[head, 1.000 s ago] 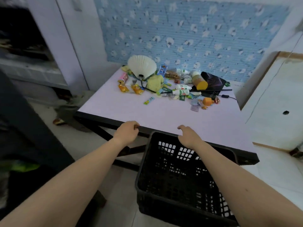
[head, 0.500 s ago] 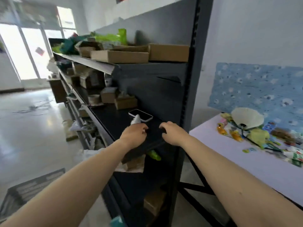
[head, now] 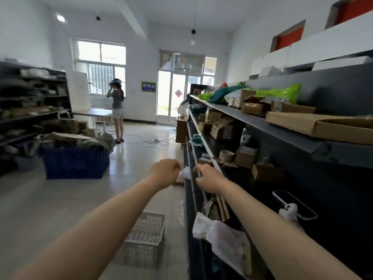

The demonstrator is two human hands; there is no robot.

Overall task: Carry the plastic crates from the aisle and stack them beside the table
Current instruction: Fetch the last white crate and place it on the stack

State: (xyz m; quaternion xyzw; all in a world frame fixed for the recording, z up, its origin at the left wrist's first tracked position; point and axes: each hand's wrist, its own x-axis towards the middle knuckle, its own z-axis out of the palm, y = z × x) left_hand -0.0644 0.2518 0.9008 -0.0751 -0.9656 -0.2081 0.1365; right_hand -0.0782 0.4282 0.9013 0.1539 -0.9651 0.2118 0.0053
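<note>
On the aisle floor at about six o'clock, a pale slotted crate (head: 144, 237) sits just beside the foot of the dark shelving (head: 292, 178), its long axis running up the aisle. It lies well below both hands, nearer the left hand (head: 164, 172). Both the left and the right hand (head: 209, 178) are loosely curled and empty. At nine o'clock stands a full blue crate (head: 74, 163). A blue sign (head: 148, 87) by the door is unreadable.
</note>
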